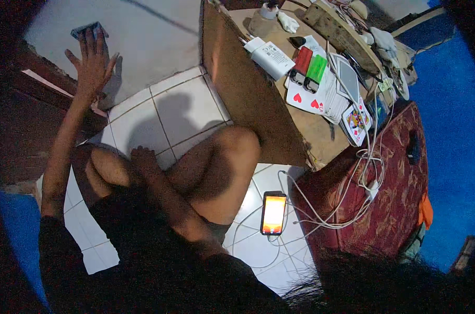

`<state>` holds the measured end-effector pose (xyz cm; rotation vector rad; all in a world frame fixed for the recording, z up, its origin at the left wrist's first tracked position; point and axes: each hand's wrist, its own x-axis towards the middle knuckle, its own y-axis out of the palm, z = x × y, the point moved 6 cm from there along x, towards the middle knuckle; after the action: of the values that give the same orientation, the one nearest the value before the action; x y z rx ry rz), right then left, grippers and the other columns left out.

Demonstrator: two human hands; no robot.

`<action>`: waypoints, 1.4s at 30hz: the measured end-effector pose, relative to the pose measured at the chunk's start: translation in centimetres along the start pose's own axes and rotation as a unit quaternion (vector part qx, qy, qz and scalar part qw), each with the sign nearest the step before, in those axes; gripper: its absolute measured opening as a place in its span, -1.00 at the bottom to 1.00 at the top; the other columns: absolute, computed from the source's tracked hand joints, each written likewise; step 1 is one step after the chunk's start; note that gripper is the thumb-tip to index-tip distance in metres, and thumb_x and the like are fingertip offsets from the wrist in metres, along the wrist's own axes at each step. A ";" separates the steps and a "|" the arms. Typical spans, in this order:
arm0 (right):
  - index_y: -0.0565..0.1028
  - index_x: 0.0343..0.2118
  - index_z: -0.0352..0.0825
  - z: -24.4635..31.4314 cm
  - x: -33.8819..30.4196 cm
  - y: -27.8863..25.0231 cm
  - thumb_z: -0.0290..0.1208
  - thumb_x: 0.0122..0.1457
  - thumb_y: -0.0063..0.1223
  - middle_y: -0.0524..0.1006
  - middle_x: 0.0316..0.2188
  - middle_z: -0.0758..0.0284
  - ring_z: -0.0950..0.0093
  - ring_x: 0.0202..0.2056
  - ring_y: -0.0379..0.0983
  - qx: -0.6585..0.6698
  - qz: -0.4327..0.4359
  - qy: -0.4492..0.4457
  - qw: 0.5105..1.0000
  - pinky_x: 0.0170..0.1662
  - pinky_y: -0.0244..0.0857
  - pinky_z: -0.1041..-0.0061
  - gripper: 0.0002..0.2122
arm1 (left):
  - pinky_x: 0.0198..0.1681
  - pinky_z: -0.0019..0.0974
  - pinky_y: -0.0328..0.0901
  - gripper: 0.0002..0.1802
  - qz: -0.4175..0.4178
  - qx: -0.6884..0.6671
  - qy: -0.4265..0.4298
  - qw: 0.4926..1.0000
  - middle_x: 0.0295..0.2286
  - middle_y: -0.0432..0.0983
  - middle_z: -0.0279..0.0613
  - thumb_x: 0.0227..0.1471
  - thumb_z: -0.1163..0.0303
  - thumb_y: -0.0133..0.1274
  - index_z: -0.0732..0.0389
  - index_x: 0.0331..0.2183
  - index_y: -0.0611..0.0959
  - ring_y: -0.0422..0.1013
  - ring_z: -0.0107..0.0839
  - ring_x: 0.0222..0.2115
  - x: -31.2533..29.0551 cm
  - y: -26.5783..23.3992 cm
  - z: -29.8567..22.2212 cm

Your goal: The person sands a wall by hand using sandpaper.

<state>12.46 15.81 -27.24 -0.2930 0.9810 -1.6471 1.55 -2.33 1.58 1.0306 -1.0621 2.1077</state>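
Observation:
My left hand (93, 65) is stretched up against the pale wall, open, with its fingers spread. Its fingertips touch or cover the lower part of a small rectangular plate (92, 26), which looks like a wall switch. Nothing is held in it. Lower down, in shadow, my right hand (142, 157) rests over my crossed legs. Only dark, foreshortened fingers show there, and I see no object with them. To the right of my knees, a phone (273, 213) with a bright orange and white screen lies on the white tiled floor (167, 112), a cable at its lower end.
A wooden table (258, 99) holds playing cards (303, 99), a red lighter (302, 64), a green lighter (315, 70), a white charger block (270, 57) and a wooden power strip (342, 36). White cables (347, 214) trail over a dark red patterned cushion (394, 172).

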 end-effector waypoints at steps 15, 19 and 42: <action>0.55 -0.11 -0.34 -1.2 -0.7 -3.6 -0.30 0.28 -0.05 0.54 -0.09 0.07 0.10 -0.05 0.54 0.003 -0.015 -0.007 1.000 -0.01 0.39 -0.05 -0.73 | 0.15 0.84 -0.33 -0.05 -0.064 0.036 -0.047 0.996 0.44 -0.21 0.07 0.26 -0.25 -0.13 0.13 0.43 0.07 -0.26 0.15 0.44 8.3 -1.3 0.6; 0.57 -0.12 -0.32 -0.1 -0.5 -2.1 -0.30 0.26 -0.02 0.57 -0.11 0.11 0.13 -0.07 0.56 -0.021 -0.056 -0.006 0.998 -0.04 0.41 -0.03 -0.74 | 0.11 0.88 -0.28 0.01 0.013 0.016 0.000 1.000 0.45 -0.28 -0.02 0.25 -0.34 -0.13 0.05 0.45 0.00 -0.27 0.10 0.45 3.4 -0.4 -0.3; 0.56 -0.13 -0.33 1.0 0.0 -0.1 -0.29 0.29 -0.06 0.56 -0.19 0.13 0.13 -0.14 0.58 -0.257 -0.014 0.059 0.965 -0.11 0.44 0.00 -0.74 | 0.12 0.87 -0.43 -0.09 -0.061 0.021 0.020 0.998 0.41 -0.06 0.10 0.27 -0.29 -0.16 0.15 0.38 0.21 -0.19 0.18 0.42 7.5 -1.7 2.5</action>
<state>13.00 15.41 -26.54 -0.5611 1.4990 -1.4252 -0.39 -2.54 9.46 1.0422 -0.9154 2.0519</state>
